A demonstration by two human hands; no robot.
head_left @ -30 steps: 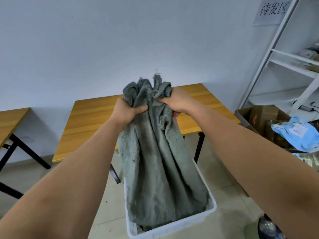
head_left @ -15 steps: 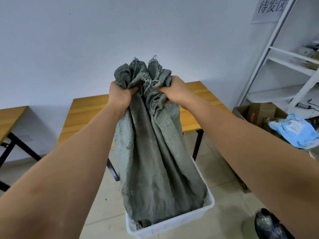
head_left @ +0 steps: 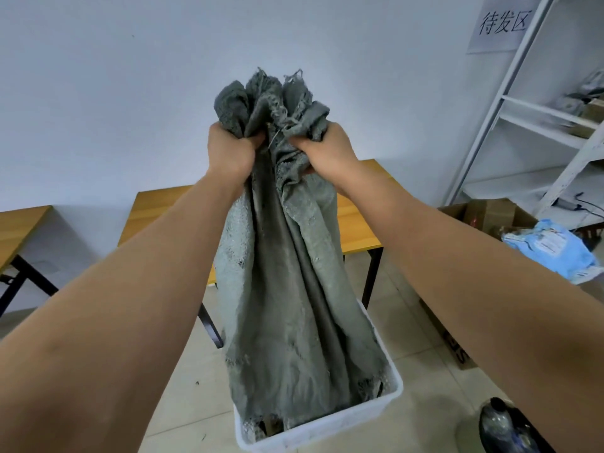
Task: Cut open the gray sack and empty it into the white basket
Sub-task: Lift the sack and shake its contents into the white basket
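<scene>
Head view. Both arms reach forward and upward. The left hand (head_left: pixel 230 152) and the right hand (head_left: pixel 330 152) each clench a bunch of cloth at the gathered, frayed end of the gray sack (head_left: pixel 287 289), fingers curled tightly into the fabric; the two fists sit side by side, near each other, with a fold of sack between them. The sack hangs limp from this grip, widening downward, and its lower end lies inside the white basket (head_left: pixel 330 429), which stands on the tiled floor (head_left: pixel 421 348). The basket's near rim and right wall show below and beside the cloth; what lies inside is largely hidden by the sack. Behind the sack stands a wooden bench (head_left: pixel 359 223) with black legs, and a second bench (head_left: pixel 19 223) appears at the left edge. At right, a white shelf unit (head_left: pixel 536 119) stands against the wall under a paper sign (head_left: pixel 500 24), with an open cardboard box (head_left: pixel 490 214) and a blue parcel (head_left: pixel 552 253) beside it.
</scene>
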